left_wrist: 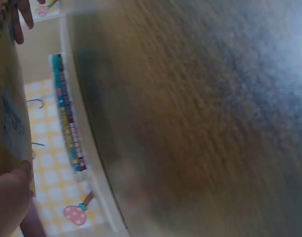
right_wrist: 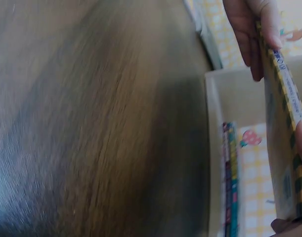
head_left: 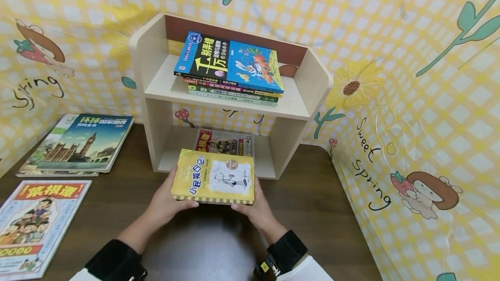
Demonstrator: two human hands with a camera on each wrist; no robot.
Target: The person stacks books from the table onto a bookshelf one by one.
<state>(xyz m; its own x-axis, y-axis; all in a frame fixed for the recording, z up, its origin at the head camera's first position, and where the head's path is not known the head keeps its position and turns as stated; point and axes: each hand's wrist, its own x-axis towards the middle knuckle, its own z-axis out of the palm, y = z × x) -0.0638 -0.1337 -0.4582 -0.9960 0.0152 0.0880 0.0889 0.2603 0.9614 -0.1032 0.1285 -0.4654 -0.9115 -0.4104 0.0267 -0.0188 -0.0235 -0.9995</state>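
Note:
Both hands hold a yellow comic book [head_left: 212,177] with a line-drawn figure on its cover, in front of the lower compartment of a small wooden shelf [head_left: 226,109]. My left hand [head_left: 164,198] grips its left side, thumb along the front edge. The right hand [head_left: 259,209] grips the right side the same way. In the right wrist view the book's checkered spine [right_wrist: 289,98] shows between the hands. Behind the book, on the lower shelf, lies a red-and-grey illustrated book [head_left: 226,143], partly hidden by it.
A stack of books [head_left: 234,66] lies on the upper shelf, a blue one on top. Left on the dark wooden table [head_left: 320,220] are magazines with a clock tower cover [head_left: 86,142] and a red-titled comic [head_left: 39,224]. Yellow checked cloth [head_left: 390,120] covers the walls.

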